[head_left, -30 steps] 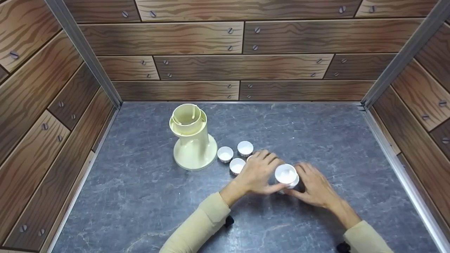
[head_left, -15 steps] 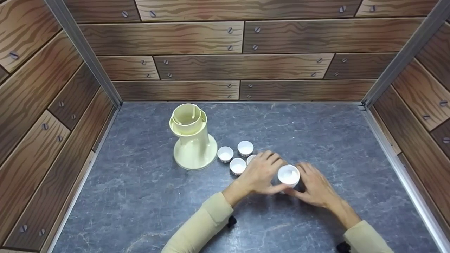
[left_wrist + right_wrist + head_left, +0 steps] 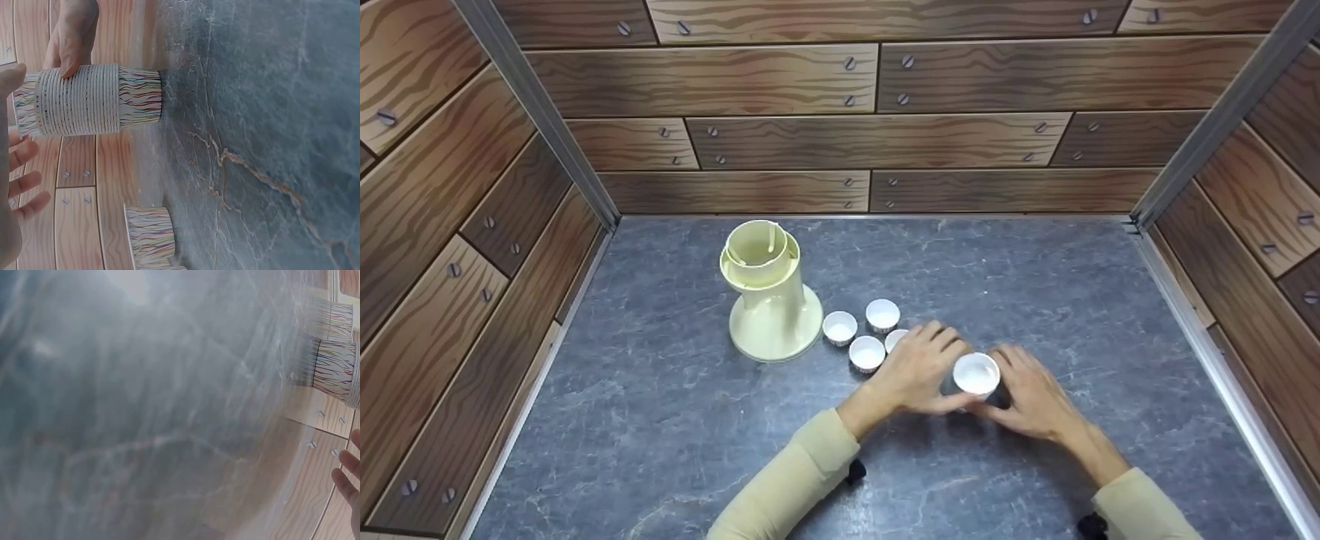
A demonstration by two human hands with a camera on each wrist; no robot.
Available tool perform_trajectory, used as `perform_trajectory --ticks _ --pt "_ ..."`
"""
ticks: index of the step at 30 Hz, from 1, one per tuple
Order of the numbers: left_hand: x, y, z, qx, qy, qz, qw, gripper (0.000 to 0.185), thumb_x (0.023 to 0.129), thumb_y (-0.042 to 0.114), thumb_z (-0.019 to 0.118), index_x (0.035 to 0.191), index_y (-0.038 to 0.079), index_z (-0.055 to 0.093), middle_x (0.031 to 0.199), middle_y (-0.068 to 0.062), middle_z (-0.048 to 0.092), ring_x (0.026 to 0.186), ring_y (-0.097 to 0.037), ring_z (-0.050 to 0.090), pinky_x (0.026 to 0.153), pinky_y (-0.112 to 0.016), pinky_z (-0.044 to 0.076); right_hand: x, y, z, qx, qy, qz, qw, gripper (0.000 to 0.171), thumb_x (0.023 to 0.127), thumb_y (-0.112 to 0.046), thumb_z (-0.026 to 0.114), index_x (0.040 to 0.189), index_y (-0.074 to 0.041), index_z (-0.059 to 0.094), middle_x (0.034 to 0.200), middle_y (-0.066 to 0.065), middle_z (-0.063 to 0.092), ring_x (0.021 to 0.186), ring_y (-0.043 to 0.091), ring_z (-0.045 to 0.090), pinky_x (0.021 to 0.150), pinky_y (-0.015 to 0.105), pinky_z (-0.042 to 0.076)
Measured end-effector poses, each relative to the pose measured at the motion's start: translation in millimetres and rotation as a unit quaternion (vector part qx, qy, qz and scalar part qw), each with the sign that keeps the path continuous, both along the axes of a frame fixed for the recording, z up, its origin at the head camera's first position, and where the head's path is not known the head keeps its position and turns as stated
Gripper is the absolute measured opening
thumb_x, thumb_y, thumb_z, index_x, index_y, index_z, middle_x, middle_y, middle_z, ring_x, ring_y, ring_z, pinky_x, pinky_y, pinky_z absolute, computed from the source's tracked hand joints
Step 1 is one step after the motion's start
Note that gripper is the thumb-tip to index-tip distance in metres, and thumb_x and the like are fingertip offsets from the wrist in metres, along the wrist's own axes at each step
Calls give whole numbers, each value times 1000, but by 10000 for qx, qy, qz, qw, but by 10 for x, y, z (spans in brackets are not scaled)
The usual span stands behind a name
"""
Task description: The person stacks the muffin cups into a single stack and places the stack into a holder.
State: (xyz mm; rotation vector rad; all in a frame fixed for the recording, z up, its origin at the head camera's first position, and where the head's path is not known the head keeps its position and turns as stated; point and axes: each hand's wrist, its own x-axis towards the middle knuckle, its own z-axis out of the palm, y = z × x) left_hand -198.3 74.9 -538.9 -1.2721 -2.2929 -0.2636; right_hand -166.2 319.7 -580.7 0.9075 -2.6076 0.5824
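Observation:
A tall stack of nested paper baking cups (image 3: 93, 101), white with coloured wavy lines, stands upright on the table between both hands. My right hand (image 3: 1031, 394) holds the stack from the right side, its thumb (image 3: 70, 53) against the rims. My left hand (image 3: 919, 371) pinches the top cup (image 3: 976, 373) between thumb and forefinger; its other fingers (image 3: 25, 183) are spread apart from the stack. In the right wrist view, part of the stack (image 3: 336, 368) shows at the right edge, above several fingertips (image 3: 350, 464); the rest of the grip is out of frame.
Several single baking cups stand left of my left hand, among them a front cup (image 3: 868, 354) and a back cup (image 3: 883, 316); the hand partly covers another (image 3: 895, 340). Beyond stands a cream pedestal (image 3: 776, 322) with an open tube top. Wood-patterned walls (image 3: 870, 142) enclose the table.
The top cup has shifted slightly right and now lines up over the stack, covering the rim visible beneath it before. My left hand moved slightly right with it; the right hand stayed put.

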Motion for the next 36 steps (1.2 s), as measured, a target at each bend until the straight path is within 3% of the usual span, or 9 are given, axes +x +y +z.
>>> perform_trajectory --ticks 14,36 --pt "-22 22 -28 30 -43 -6 10000 65 89 76 49 117 20 65 111 4 60 100 -15 51 80 -30 45 -7 3 11 -53 69 21 10000 74 77 -57 83 123 -3 62 113 10 59 103 28 56 87 51 48" --pt "-13 33 -61 -139 -77 97 9998 68 90 77 45 121 20 65 115 4 60 104 -15 51 84 -29 46 -8 -9 1 6 21 11 10000 74 78 -58 81 123 -3 62 114 11 59 105 30 56 90 52 47"
